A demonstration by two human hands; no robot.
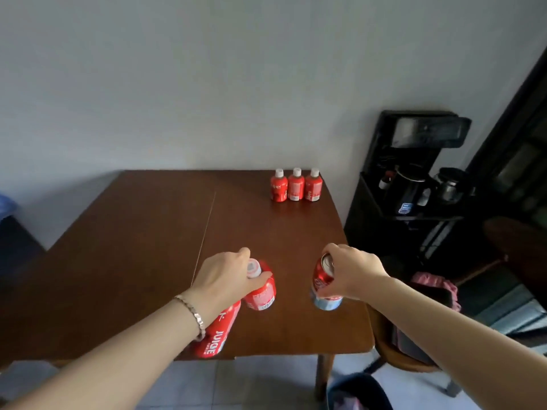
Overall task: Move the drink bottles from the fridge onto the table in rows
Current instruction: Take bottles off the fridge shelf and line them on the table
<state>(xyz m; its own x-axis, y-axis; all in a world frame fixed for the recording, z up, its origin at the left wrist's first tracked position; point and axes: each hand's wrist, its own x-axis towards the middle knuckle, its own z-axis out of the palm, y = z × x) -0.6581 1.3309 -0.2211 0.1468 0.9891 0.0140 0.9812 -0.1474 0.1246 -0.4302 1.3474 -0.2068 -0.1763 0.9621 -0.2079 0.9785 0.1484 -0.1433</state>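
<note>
Nearest to me, my left hand (228, 276) is over the near edge of the brown table (133, 261), its grip closed on two red juice bottles at once. One bottle, its label reading JUICE (217, 335), hangs low under the wrist and tilts toward me; the other, with a white cap (262, 287), is pinched near its neck between thumb and fingers. I judge the double hold is there to save trips from the fridge, which is out of view.

Just to the right, my right hand (352, 272) is clamped from above around the top of a red can (324, 275) and also carries a second container with a pale blue bottom (327, 301) beneath it. Whether that lower item is another can or a bottle I cannot tell. Both hands' loads appear to be above the table surface or just touching it; contact is unclear.

Farther off, near the table's far right corner by the wall, three red bottles with white caps (295, 187) stand upright, side by side and touching, in a straight line. That looks like the first row, set at the back so later rows can fill in toward me without reaching over.

Beyond the table's right edge stands a dark water dispenser (414, 179) holding kettles.

My reading is that four drinks in hand are next to be set down in line with that row.
</note>
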